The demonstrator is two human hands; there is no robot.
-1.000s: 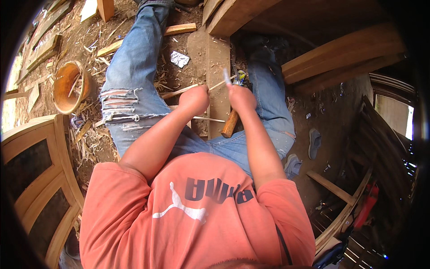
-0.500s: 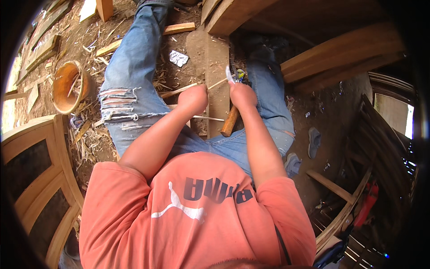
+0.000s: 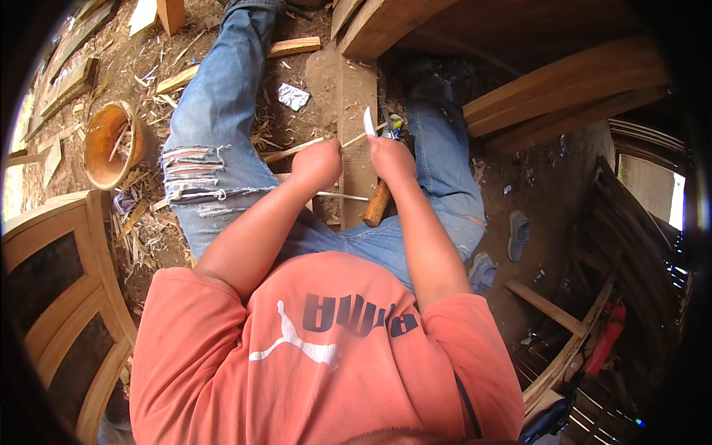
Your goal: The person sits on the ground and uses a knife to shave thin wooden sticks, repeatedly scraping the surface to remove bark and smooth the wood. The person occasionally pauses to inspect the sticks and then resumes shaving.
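My left hand (image 3: 317, 163) is closed round a thin wooden stick (image 3: 353, 142), whose end slants up and right past my fist. In my right hand (image 3: 393, 159) is a knife, its pale blade (image 3: 369, 121) pointing up and away from me, close against the stick. The knife's handle is hidden in my fist. Both hands are over a wooden plank (image 3: 359, 93) between my legs. Below my right hand lies a tool with a brown wooden handle (image 3: 377, 205); its head is mostly hidden. Another thin stick (image 3: 343, 196) lies nearer my lap.
An orange-brown bucket (image 3: 113, 145) with sticks in it stands at left, amid wood shavings. A panelled wooden frame (image 3: 93, 252) is at lower left. Heavy timber (image 3: 571, 85) spans the upper right. Shoes (image 3: 518, 236) lie on the dirt at right, and crumpled foil (image 3: 293, 96) lies ahead.
My right hand has shifted a little left, bringing the knife blade closer to my left hand along the stick. My left hand stays nearly in place.
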